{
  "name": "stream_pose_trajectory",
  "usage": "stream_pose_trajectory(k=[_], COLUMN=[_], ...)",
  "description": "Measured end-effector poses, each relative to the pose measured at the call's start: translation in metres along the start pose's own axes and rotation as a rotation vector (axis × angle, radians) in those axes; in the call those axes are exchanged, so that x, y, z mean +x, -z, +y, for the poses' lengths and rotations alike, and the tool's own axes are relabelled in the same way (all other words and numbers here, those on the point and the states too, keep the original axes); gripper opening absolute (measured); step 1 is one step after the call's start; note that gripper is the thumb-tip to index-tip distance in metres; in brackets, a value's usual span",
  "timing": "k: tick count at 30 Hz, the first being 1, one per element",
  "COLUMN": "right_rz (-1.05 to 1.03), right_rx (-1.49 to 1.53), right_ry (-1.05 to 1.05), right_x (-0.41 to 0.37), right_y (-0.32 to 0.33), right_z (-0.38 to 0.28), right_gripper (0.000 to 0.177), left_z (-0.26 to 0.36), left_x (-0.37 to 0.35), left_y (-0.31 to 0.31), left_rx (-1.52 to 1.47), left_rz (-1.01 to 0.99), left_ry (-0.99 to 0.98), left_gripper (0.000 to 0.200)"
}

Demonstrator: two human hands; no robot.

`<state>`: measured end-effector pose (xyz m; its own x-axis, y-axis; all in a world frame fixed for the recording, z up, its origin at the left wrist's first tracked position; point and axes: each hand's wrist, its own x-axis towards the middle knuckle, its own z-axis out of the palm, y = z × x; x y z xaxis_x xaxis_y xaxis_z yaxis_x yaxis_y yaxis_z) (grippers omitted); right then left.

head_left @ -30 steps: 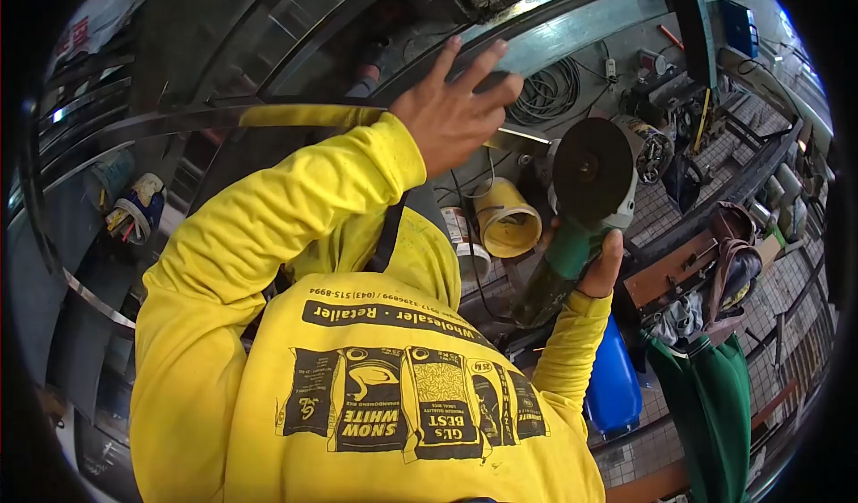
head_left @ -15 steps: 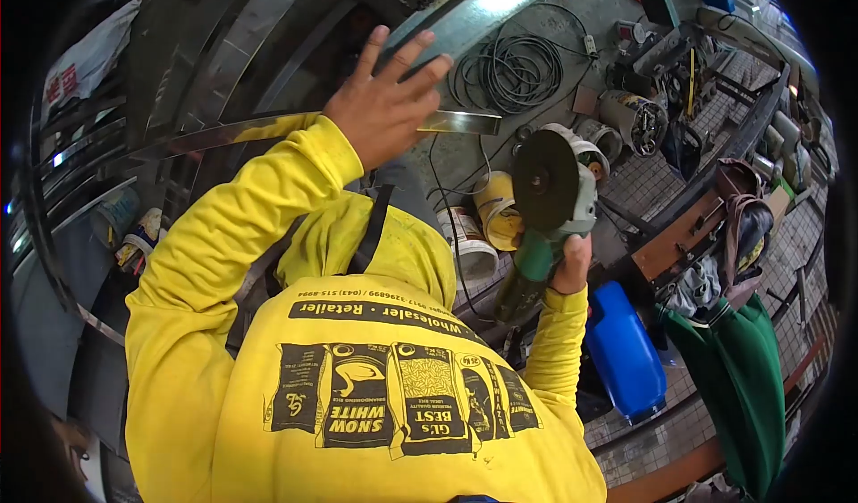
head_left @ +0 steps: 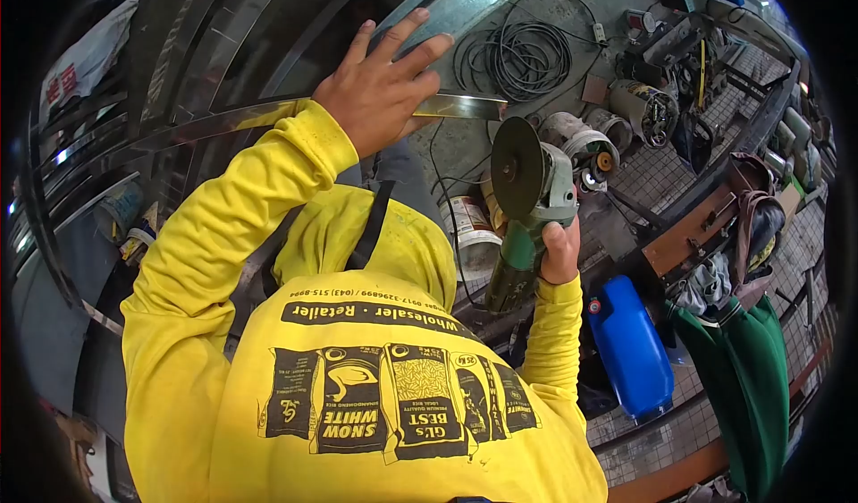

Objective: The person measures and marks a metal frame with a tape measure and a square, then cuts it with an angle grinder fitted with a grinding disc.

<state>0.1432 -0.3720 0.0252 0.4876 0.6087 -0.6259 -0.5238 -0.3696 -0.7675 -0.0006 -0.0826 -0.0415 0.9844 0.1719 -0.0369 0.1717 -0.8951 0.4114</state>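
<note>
My left hand [head_left: 380, 87] lies over a long shiny metal strip [head_left: 460, 107], its fingers spread; the strip passes behind the hand, and whether the thumb clasps it is hidden. In my right hand [head_left: 561, 251] is a green and grey angle grinder [head_left: 518, 257], its body pointing up. The grinder's dark round disc [head_left: 529, 165] faces the strip, with its upper edge close beside the strip's free end. Contact between disc and strip cannot be made out.
Curved metal bars [head_left: 210, 65] fill the left side. A coiled black cable [head_left: 527, 60] lies on the floor ahead. White buckets [head_left: 472, 226] stand beyond the grinder. At right are a blue container [head_left: 630, 346], a green cloth [head_left: 746, 387] and a brown board [head_left: 688, 235].
The grinder has moved up and left, bringing its disc close to the strip's end. My left hand stays over the strip, shifted slightly up and left in view.
</note>
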Motion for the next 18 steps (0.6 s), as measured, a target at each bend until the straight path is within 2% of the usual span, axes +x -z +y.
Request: stream_pose_trajectory(k=[10, 18], right_rz=[-0.01, 0.055], right_rx=[-0.04, -0.115], right_ry=[-0.051, -0.006], right_x=[0.002, 0.0], right_y=[-0.004, 0.006], right_z=[-0.003, 0.005], right_gripper=[0.109, 0.106], left_z=[0.003, 0.002], left_x=[0.0, 0.0], left_y=[0.0, 0.001], left_rx=[-0.018, -0.022], left_rz=[-0.006, -0.016], left_ry=[0.028, 0.029], left_gripper=[0.038, 0.038])
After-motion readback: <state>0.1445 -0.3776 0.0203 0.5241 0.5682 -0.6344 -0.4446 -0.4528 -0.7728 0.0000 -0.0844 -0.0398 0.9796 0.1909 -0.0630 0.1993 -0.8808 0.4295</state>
